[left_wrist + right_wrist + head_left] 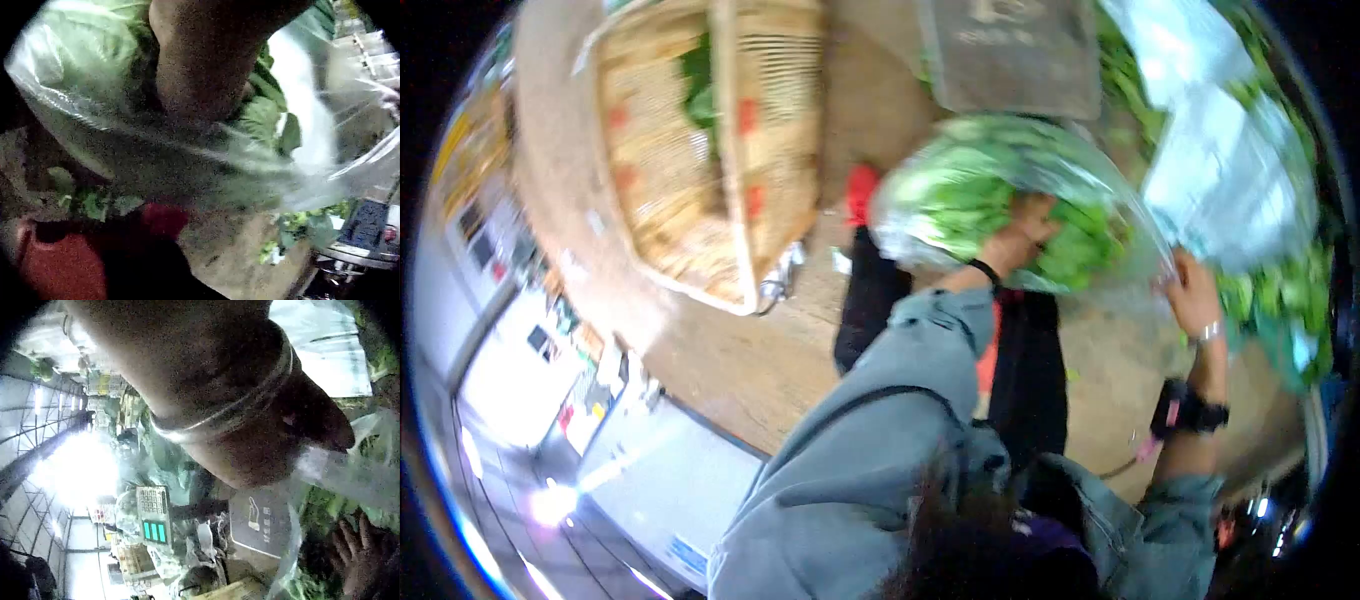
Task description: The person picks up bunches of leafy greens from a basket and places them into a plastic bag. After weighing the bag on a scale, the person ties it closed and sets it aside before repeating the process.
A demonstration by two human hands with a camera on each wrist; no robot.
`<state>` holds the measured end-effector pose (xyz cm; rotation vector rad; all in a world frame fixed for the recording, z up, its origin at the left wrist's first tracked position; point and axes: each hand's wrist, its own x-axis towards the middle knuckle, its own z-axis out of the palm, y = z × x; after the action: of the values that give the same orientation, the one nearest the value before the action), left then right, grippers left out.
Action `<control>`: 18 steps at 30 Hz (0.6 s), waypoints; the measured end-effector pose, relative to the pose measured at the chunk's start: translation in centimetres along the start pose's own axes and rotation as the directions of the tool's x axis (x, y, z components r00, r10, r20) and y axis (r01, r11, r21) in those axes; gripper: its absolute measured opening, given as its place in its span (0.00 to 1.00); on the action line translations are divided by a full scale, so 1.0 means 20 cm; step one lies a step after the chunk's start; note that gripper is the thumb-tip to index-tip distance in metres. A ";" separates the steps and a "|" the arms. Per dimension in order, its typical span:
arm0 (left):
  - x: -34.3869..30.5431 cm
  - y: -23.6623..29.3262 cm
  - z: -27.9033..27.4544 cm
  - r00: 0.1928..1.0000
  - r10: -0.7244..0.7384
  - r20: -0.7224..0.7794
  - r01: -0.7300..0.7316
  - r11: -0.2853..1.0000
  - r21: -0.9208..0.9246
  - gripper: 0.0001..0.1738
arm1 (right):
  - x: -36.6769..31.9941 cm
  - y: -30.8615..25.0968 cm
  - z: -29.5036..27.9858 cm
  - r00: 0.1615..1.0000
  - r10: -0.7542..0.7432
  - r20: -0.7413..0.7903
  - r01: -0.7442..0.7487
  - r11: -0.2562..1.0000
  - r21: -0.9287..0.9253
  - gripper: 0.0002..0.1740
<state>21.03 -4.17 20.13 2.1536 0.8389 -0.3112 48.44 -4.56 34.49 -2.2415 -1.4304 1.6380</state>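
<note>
A produce packing or market hall: trussed roof [28, 434] at the left of the right wrist view, keypad scale [153, 515], woven basket [670, 150] and heaped greens [1285, 295] at far right of the head view.

Brown floor [730, 365] under a woven basket [785, 150], grey panel [1015, 65] and leafy greens [1282, 298].

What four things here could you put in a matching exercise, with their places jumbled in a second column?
Things
1. Tan woven basket
2. Left hand
3. Right hand
4. Flat grey panel with white markings

Places
A. Pinching the edge of the clear plastic bag
B. Straight beyond the bag
C. Among green leafy vegetables inside the bag
D. Left of the bag

Pairs: 1-D, 2-C, 3-A, 4-B
</note>
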 end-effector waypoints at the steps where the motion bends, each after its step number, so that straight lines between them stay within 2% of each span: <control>1: -0.07 0.04 0.01 0.993 0.068 -0.094 -0.038 0.956 0.290 0.29 | -0.07 -0.12 0.02 0.996 0.076 -0.054 -0.082 0.989 -0.123 0.14; 2: -0.09 0.09 -0.14 0.999 0.037 0.025 -0.045 0.897 0.441 0.27 | -0.08 -0.20 0.04 0.990 0.043 -0.136 -0.080 0.958 -0.276 0.14; 3: -0.14 0.13 -0.21 0.998 0.001 0.056 -0.022 0.929 0.370 0.27 | -0.08 -0.26 0.06 0.991 0.047 -0.128 -0.086 0.941 -0.326 0.15; 4: -0.22 0.16 -0.41 0.996 0.026 0.087 -0.045 0.975 0.219 0.28 | -0.06 -0.32 0.09 0.991 0.051 -0.123 -0.094 0.921 -0.379 0.17; 5: -0.32 0.13 -0.47 0.982 0.109 -0.157 -0.103 0.994 0.043 0.27 | -0.04 -0.43 0.13 0.992 0.013 -0.127 -0.064 0.910 -0.409 0.17; 6: -0.33 0.24 -0.62 0.962 0.116 -0.248 -0.163 0.970 -0.181 0.25 | -0.05 -0.38 0.07 0.988 -0.052 -0.142 -0.015 0.900 -0.436 0.18; 7: -0.51 0.17 -0.94 0.972 0.117 -0.204 -0.198 0.876 -0.440 0.23 | -0.04 -0.53 0.09 0.985 -0.093 -0.142 0.013 0.874 -0.486 0.20; 8: -0.63 0.06 -1.12 0.963 0.093 -0.254 -0.239 0.736 -0.634 0.22 | 0.00 -0.65 0.09 0.982 -0.146 -0.118 0.056 0.827 -0.559 0.21; 9: -0.82 -0.08 -1.35 0.931 -0.019 -0.365 -0.286 0.585 -0.759 0.21 | 0.02 -0.80 0.09 0.977 -0.190 -0.097 0.089 0.776 -0.624 0.23; 10: -0.99 -0.29 -1.52 0.957 -0.129 -0.261 -0.198 0.371 -0.907 0.22 | 0.05 -0.96 0.11 0.945 -0.314 -0.094 0.184 0.746 -0.640 0.22; 11: -1.13 -0.55 -1.54 0.908 -0.312 -0.280 -0.257 0.113 -0.960 0.22 | 0.10 -1.16 0.14 0.943 -0.319 -0.095 0.182 0.734 -0.655 0.22; 12: -1.24 -0.82 -1.58 0.848 -0.392 -0.356 -0.414 -0.071 -0.908 0.21 | 0.17 -1.38 0.16 0.961 -0.277 -0.023 0.229 0.836 -0.499 0.21; 13: -1.34 -1.10 -1.55 0.734 -0.619 -0.282 -0.425 -0.094 -0.900 0.21 | 0.23 -1.59 0.20 0.970 -0.236 0.056 0.241 0.913 -0.330 0.20; 14: -1.44 -1.36 -1.52 0.563 -0.825 -0.052 -0.209 -0.081 -0.975 0.20 | 0.31 -1.77 0.29 0.968 -0.237 0.084 0.247 0.959 -0.139 0.19; 15: -1.52 -1.67 -1.35 0.420 -0.907 0.013 -0.046 -0.035 -0.998 0.20 | 0.39 -1.94 0.38 0.964 -0.242 0.109 0.238 0.970 0.048 0.18; 17: -1.64 -2.06 -1.07 0.491 -0.852 0.183 0.261 -0.056 -0.964 0.26 | 0.59 -2.33 0.65 0.923 -0.342 0.178 0.317 0.936 0.152 0.17; 18: -1.63 -2.20 -0.96 0.507 -0.838 0.201 0.253 -0.078 -0.964 0.26 | 0.68 -2.59 0.78 0.921 -0.316 0.228 0.326 0.945 -0.007 0.16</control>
<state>-33.39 15.70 22.27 0.4388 1.7135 0.3631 3.34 27.19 42.97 -1.7582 -1.7889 1.7994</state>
